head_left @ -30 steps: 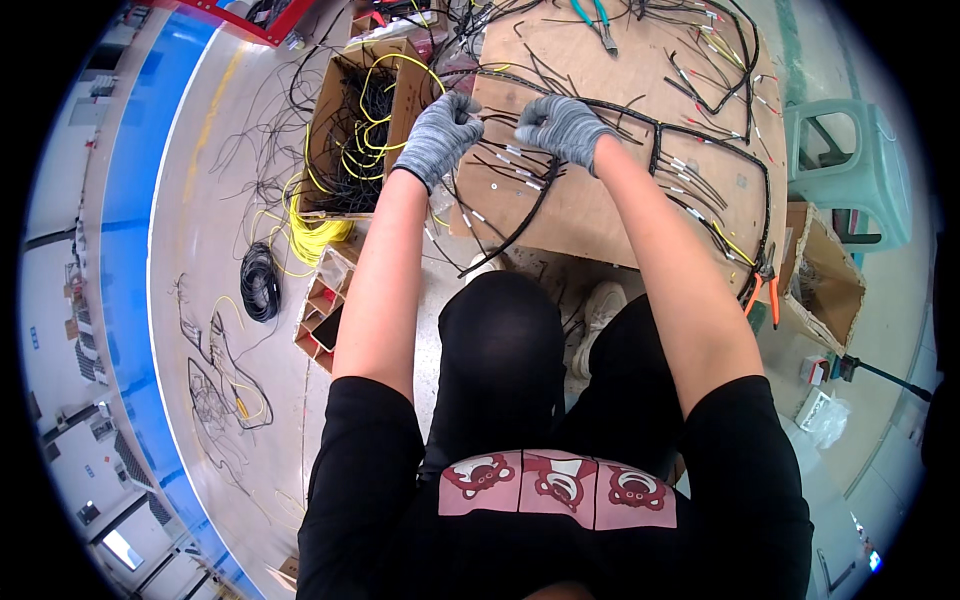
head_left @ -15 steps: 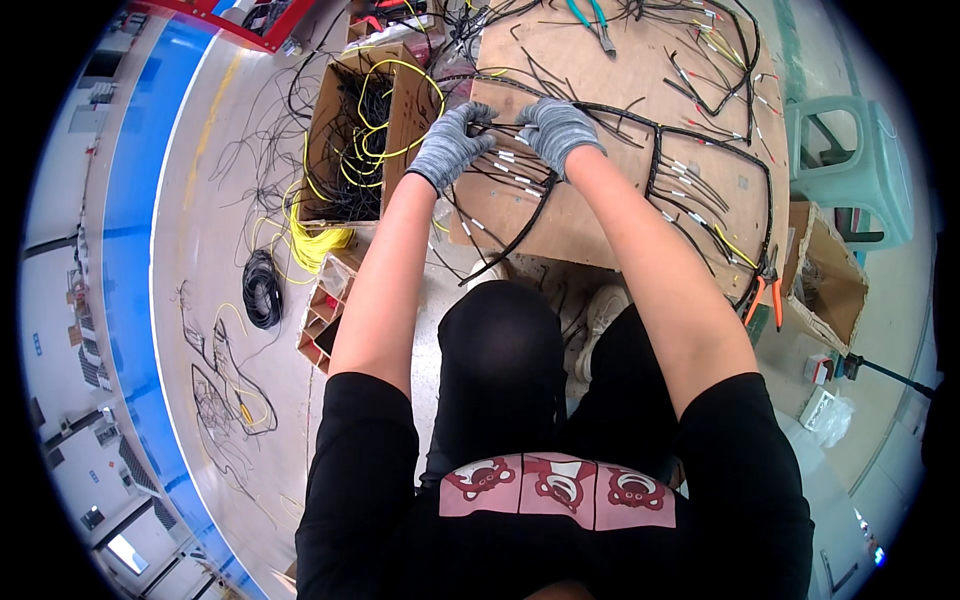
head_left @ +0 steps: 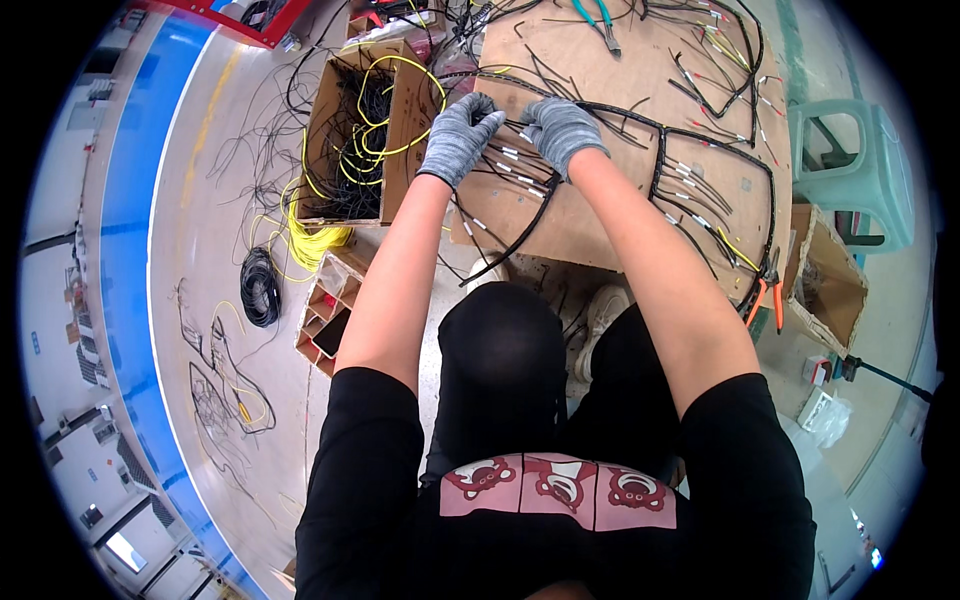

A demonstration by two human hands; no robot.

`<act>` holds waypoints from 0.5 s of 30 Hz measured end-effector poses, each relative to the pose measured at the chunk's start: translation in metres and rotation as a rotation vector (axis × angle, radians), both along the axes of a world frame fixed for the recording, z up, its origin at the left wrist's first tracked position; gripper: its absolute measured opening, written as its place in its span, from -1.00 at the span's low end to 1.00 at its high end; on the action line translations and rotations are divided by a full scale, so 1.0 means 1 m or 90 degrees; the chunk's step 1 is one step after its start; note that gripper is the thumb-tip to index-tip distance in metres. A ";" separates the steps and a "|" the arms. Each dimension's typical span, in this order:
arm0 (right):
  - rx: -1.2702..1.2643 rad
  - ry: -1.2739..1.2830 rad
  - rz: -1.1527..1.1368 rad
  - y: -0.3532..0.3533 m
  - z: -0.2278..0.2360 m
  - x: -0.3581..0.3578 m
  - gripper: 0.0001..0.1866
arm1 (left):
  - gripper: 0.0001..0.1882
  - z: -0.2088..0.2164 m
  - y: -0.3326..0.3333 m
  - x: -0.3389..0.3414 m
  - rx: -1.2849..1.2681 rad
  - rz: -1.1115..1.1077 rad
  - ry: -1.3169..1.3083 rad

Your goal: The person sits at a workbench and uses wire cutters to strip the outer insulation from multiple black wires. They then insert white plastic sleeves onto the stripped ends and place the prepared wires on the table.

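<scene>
Both my hands wear grey knit gloves and work at the left end of a black wire harness (head_left: pixel 620 112) laid out on a wooden board (head_left: pixel 510 222). My left hand (head_left: pixel 460 140) is closed in a pinch, thumb against fingers, on a thin black wire near the board's left edge. A little to its right, my right hand (head_left: pixel 562 132) pinches black wire too, its fingertips partly hidden. Just below the hands, several thin black wires with white label sleeves (head_left: pixel 515 172) run toward a thicker black branch (head_left: pixel 538 212).
Left of the board stands a cardboard box (head_left: pixel 405 110) of black and yellow wires. Yellow coil (head_left: pixel 318 240) and black coil (head_left: pixel 261 288) lie on the floor. Orange-handled pliers (head_left: pixel 768 295) rest at the board's right edge, green-handled pliers (head_left: pixel 605 25) at the top. A green stool (head_left: pixel 880 170) stands right.
My left hand has shifted slightly up and turned, its thumb now pressed toward the fingers. The right hand stays almost in place. A dark flat object now shows in the divided box beside my left forearm.
</scene>
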State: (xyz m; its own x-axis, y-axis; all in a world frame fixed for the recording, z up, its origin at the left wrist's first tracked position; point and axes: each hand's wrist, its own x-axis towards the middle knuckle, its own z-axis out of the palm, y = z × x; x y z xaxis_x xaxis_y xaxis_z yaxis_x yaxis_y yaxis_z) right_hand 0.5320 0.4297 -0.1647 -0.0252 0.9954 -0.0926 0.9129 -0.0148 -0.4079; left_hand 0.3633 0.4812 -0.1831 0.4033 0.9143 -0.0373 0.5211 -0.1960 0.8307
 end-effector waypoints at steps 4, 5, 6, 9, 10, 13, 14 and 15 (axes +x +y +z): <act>0.039 0.006 0.001 -0.004 0.000 0.000 -0.78 | -0.83 -0.002 0.002 -0.001 -0.146 0.037 -0.203; 0.057 0.011 -0.003 -0.005 0.000 0.000 -0.78 | -0.84 0.004 -0.001 -0.001 -0.201 0.049 -0.299; 0.056 0.012 -0.004 -0.006 0.000 0.001 -0.78 | -0.86 0.008 -0.003 0.000 -0.255 0.062 -0.395; 0.043 0.013 -0.005 -0.007 0.002 0.001 -0.79 | -0.87 0.007 0.007 -0.009 -0.292 0.008 -0.261; 0.032 0.014 -0.007 -0.008 0.002 0.000 -0.80 | -0.87 0.006 0.009 -0.011 -0.284 0.006 -0.200; 0.010 0.025 -0.009 -0.008 0.005 -0.001 -0.81 | -0.87 0.002 0.010 -0.018 -0.312 -0.064 -0.326; 0.004 0.029 -0.010 -0.008 0.005 0.000 -0.82 | -0.82 0.010 0.009 -0.020 -0.288 -0.102 -0.255; 0.010 0.028 -0.014 -0.008 0.005 0.000 -0.81 | -0.79 0.008 0.009 -0.022 -0.314 -0.120 -0.322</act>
State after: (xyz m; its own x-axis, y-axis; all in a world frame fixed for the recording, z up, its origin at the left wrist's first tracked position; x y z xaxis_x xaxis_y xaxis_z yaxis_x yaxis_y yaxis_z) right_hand 0.5317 0.4218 -0.1599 -0.0074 0.9971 -0.0760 0.8935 -0.0275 -0.4483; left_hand 0.3414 0.4903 -0.1754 0.6292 0.7525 -0.1946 0.0444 0.2152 0.9756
